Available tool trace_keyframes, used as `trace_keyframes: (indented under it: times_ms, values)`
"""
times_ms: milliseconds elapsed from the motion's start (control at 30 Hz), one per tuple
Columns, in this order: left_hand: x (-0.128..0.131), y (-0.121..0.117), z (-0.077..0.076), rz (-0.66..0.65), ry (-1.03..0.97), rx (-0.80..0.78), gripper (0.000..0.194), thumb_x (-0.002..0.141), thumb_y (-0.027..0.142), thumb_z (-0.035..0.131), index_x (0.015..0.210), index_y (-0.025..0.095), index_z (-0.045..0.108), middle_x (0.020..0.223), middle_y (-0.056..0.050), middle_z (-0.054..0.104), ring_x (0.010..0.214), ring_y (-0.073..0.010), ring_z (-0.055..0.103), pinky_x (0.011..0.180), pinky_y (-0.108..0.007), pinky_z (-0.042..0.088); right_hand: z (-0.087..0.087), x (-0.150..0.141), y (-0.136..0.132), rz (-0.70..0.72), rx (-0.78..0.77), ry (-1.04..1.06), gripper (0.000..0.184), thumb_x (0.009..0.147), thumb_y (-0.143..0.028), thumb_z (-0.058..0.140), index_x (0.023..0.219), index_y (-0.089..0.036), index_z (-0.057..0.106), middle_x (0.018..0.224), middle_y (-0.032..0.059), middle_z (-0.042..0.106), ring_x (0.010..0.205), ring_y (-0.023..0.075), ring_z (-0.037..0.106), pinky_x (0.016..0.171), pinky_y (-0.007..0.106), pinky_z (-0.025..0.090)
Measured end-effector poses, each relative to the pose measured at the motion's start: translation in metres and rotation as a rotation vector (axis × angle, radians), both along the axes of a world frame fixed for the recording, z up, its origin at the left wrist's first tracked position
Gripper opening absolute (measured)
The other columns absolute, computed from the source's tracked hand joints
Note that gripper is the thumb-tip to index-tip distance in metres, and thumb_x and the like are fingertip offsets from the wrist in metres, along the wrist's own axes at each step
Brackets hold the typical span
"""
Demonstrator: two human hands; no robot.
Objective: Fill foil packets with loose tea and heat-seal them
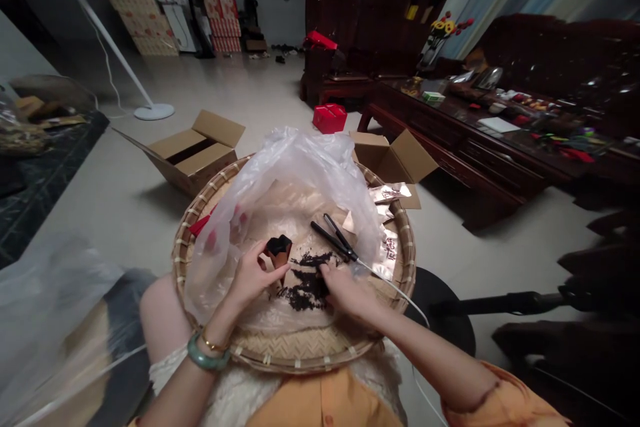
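Observation:
A small open packet [279,250], brown outside and dark at its mouth, stands upright in my left hand [255,273], thumb and fingers closed around it. My right hand [345,288] dips into a pile of dark loose tea leaves [305,290], its fingers curled and partly hidden. The leaves lie on a clear plastic bag [300,160] spread inside a round woven bamboo tray [295,365] on my lap. Just beyond my right hand lies a black hair-straightener-like sealer [336,238], jaws apart, with a white cord. Several shiny packets with writing [389,247] rest along the tray's right side.
Open cardboard boxes stand beyond the tray at left [200,147] and right [395,157]. A red box [330,118] sits on the floor. A dark wooden table [450,120] with many small items is to the right. A white fan stand [154,111] is at far left.

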State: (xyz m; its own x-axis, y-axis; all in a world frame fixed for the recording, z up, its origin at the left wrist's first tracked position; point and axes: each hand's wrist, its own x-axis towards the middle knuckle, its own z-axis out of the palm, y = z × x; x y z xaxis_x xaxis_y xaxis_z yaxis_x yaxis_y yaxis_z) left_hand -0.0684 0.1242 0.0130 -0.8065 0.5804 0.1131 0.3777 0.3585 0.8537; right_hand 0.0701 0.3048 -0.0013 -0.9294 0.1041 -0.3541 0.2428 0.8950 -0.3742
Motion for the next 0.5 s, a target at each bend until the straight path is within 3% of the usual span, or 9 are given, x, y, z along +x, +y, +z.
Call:
trace_keyframes:
  times_ms: [100,167,233,367,500]
  values:
    - [-0.002,-0.004,0.003,0.014,-0.068,0.009,0.047,0.063,0.044,0.073,0.097,0.014,0.059,0.075,0.002,0.054,0.049,-0.0063,0.040,0.045,-0.019,0.035,-0.008,-0.012,-0.012,0.025,-0.197,0.124,0.055,0.069,-0.004,0.059,0.122,-0.013,0.051,0.114,0.0126,0.061,0.102,0.0218,0.059,0.084,0.028,0.046]
    - [-0.002,-0.005,0.005,0.007,-0.087,0.014,0.047,0.062,0.043,0.073,0.096,0.014,0.059,0.075,0.001,0.055,0.049,-0.0060,0.041,0.045,-0.019,0.035,-0.007,-0.023,-0.013,0.024,-0.244,0.217,0.056,0.071,-0.005,0.057,0.126,-0.013,0.049,0.117,0.0123,0.059,0.105,0.0214,0.056,0.087,0.030,0.045]
    - [-0.001,-0.006,0.005,0.001,-0.096,0.013,0.046,0.062,0.041,0.073,0.096,0.013,0.059,0.073,0.002,0.054,0.048,-0.0058,0.040,0.045,-0.018,0.035,-0.005,-0.029,-0.014,0.100,-0.167,0.268,0.054,0.077,-0.012,0.057,0.130,-0.013,0.047,0.124,0.0137,0.055,0.113,0.0239,0.050,0.094,0.035,0.043]
    - [0.000,-0.006,0.001,-0.013,-0.076,0.006,0.042,0.064,0.040,0.071,0.094,0.013,0.060,0.072,0.002,0.055,0.048,-0.0059,0.040,0.044,-0.018,0.035,-0.007,-0.021,-0.024,0.475,0.013,0.317,0.051,0.085,-0.036,0.058,0.131,-0.017,0.048,0.140,0.0145,0.041,0.125,0.0333,0.035,0.097,0.047,0.039]
    - [0.002,-0.006,0.000,-0.081,0.038,0.006,0.041,0.065,0.037,0.073,0.096,0.014,0.060,0.083,-0.002,0.060,0.058,-0.0097,0.049,0.050,-0.020,0.041,-0.014,-0.002,-0.036,0.636,0.176,0.290,0.024,0.094,-0.026,0.046,0.109,-0.019,0.062,0.126,0.0111,0.052,0.116,0.0305,0.042,0.084,0.043,0.046]
